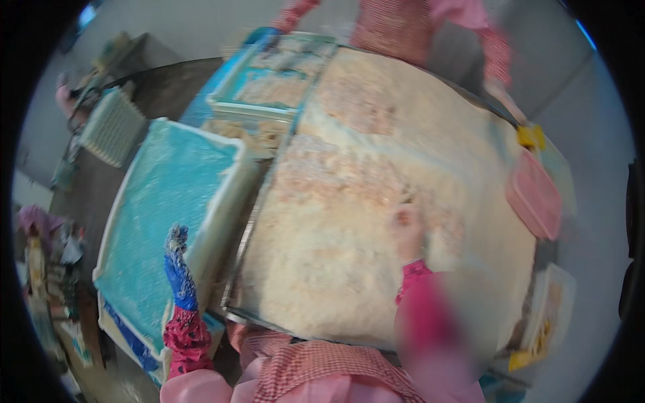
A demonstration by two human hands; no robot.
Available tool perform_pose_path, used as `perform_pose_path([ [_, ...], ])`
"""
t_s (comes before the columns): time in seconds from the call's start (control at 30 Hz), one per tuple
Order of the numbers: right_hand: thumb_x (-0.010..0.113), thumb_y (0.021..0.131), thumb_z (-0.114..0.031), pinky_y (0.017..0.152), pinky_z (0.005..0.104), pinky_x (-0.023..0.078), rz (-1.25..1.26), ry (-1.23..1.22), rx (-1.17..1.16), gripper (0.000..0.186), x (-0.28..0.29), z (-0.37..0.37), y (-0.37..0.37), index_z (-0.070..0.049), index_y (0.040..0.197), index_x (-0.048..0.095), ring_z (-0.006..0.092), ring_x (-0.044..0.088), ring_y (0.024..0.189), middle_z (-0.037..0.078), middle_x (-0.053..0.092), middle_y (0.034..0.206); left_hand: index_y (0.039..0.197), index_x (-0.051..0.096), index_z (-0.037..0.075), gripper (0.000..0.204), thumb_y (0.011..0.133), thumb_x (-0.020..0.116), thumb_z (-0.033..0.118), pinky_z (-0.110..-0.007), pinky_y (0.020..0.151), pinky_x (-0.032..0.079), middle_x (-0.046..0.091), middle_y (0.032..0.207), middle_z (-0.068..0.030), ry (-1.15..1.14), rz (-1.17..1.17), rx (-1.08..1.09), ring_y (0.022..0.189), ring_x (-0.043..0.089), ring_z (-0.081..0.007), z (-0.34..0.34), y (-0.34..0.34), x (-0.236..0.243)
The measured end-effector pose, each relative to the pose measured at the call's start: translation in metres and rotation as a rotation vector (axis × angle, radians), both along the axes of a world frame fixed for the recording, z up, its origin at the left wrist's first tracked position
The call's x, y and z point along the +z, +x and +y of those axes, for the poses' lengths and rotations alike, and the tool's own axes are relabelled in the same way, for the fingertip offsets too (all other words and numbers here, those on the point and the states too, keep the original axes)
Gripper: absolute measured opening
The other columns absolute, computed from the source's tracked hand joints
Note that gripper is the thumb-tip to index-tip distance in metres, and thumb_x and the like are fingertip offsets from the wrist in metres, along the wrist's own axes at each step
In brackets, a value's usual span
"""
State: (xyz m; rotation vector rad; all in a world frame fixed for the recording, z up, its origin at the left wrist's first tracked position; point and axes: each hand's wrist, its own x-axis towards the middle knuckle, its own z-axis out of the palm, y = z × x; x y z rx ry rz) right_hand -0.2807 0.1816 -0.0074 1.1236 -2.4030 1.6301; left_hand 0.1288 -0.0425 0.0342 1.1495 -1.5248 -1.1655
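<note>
Nearest the person, the left hand [179, 265], in a blue rubber glove dusted with crumbs, is raised with fingers stretched up and loose, gripping nothing, over the near edge of a shallow white-rimmed rectangular tray with a blue crumb-sprinkled floor [222, 195]. The right hand [406, 232] is pressed down into the wide pale heap of breadcrumb coating [336, 235] that fills the big metal work tray [236, 265]; it is coated in crumbs and blurred, so I cannot tell whether it is curled round anything or lying flat.

That crumb mass looks dry, light and loose, likely to spill through spread fingers, so it would best be scooped with cupped palms from below rather than pinched. Any coated piece buried in it is probably soft and fragile, and should be lifted from underneath with little squeeze so the coating stays on.

Further off, a second blue-floored tray holding pale breaded pieces [272, 84] sits past the first, touching the heap's far left edge. A pink plastic lidded box [534, 195] lies at the right rim. At the far side another person in a pink checked sleeve [497, 54] stands at the table
</note>
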Motion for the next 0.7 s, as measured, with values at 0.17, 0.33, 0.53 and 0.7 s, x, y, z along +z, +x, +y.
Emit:
perform_pose_path([
  [0.17, 0.064, 0.068, -0.007, 0.068, 0.0330, 0.042, 0.235, 0.361, 0.458, 0.018, 0.008, 0.066, 0.061, -0.004, 0.081, 0.052, 0.0223, 0.055, 0.079, 0.009, 0.054, 0.080, 0.124, 0.047, 0.002, 0.047, 0.083, 0.060, 0.023, -0.038, 0.097, 0.035, 0.049, 0.124, -0.0160, -0.424, -0.471, -0.499, 0.114, 0.047, -0.0307, 0.049, -0.080, 0.023],
  [0.33, 0.064, 0.076, -0.018, 0.078, 0.0343, 0.042, -0.581, 0.275, 0.060, 0.030, -0.057, 0.102, 0.087, 0.001, 0.097, 0.052, 0.0232, 0.055, 0.089, 0.013, 0.055, 0.092, 0.129, 0.040, 0.007, 0.074, 0.068, 0.072, 0.033, -0.040, 0.096, 0.035, 0.046, 0.126, -0.0168, -0.083, -0.590, -1.001, 0.114, 0.044, -0.0327, 0.085, -0.154, -0.018],
  [0.53, 0.062, 0.079, -0.017, 0.080, 0.0359, 0.041, -0.197, 0.064, -0.477, 0.030, -0.066, 0.064, -0.009, 0.002, 0.098, 0.049, 0.0284, 0.054, 0.089, 0.015, 0.054, 0.091, 0.120, 0.049, 0.008, 0.063, 0.065, 0.072, 0.028, -0.039, 0.094, 0.037, 0.051, 0.117, -0.0145, -0.602, -0.587, -1.042, 0.112, 0.046, -0.0311, 0.116, -0.218, -0.065],
  [0.7, 0.058, 0.079, -0.012, 0.081, 0.0345, 0.042, -0.199, 0.161, -0.322, 0.028, -0.082, 0.020, 0.027, 0.003, 0.102, 0.050, 0.0271, 0.054, 0.090, 0.013, 0.055, 0.093, 0.120, 0.048, 0.005, 0.046, 0.079, 0.065, 0.017, -0.031, 0.085, 0.044, 0.055, 0.116, -0.0098, 0.112, -0.152, -0.775, 0.101, 0.055, -0.0234, 0.101, -0.200, -0.099],
])
